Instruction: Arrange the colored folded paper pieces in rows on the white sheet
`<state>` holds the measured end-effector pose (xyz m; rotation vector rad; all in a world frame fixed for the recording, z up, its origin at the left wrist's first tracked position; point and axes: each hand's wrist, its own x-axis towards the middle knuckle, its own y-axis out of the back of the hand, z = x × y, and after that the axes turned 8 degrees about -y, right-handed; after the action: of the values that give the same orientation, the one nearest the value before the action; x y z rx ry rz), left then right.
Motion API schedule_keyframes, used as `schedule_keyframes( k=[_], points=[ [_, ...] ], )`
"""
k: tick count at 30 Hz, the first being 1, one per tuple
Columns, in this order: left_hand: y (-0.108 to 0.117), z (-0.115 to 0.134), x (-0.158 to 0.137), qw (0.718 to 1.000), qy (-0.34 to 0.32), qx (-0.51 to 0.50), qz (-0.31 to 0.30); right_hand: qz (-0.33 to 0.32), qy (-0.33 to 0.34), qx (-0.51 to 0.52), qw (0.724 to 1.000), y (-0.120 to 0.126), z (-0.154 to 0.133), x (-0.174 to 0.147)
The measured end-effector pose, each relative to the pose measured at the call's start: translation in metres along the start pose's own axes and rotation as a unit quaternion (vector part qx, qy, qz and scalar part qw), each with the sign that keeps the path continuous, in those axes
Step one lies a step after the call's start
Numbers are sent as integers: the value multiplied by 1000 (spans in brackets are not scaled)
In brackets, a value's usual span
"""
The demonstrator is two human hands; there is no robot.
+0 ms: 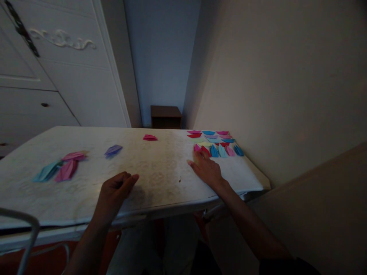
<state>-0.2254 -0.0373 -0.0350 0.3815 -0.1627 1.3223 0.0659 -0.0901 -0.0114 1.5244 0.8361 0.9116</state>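
Note:
My right hand [207, 168] reaches to the right end of the table. Its fingertips touch a bright pink folded paper piece [197, 148] at the left end of a row, and the thumb stands apart from it. Beside that piece lie a red folded paper [205, 151], a blue one [214, 151] and a light blue one [222, 151], all pointing away from me. Above the front of the table, left of centre, my left hand [116, 191] is curled closed with the thumb along the fingers. No object shows in it.
Several flat folded papers [210, 136] lie in rows behind. Further left on the white table [160, 168] are a pink paper [150, 137], a purple one [113, 150] and a pink-and-teal cluster [67, 170]. A wall [272, 95] borders the right. A metal frame [33, 225] stands front left.

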Motion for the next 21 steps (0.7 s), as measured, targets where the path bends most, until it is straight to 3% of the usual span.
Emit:
schedule_keyframes(
  k=[16,18,21],
  points=[
    [0,-3,1,1000,8,-27,0,38,34,34,998,-9,5,-9],
    [0,-3,1,1000,5,-24,0,44,65,76,994,-9,4,-14],
    [1,-3,1,1000,2,-15,-5,38,166,164,972,-10,0,-24]
  ],
)
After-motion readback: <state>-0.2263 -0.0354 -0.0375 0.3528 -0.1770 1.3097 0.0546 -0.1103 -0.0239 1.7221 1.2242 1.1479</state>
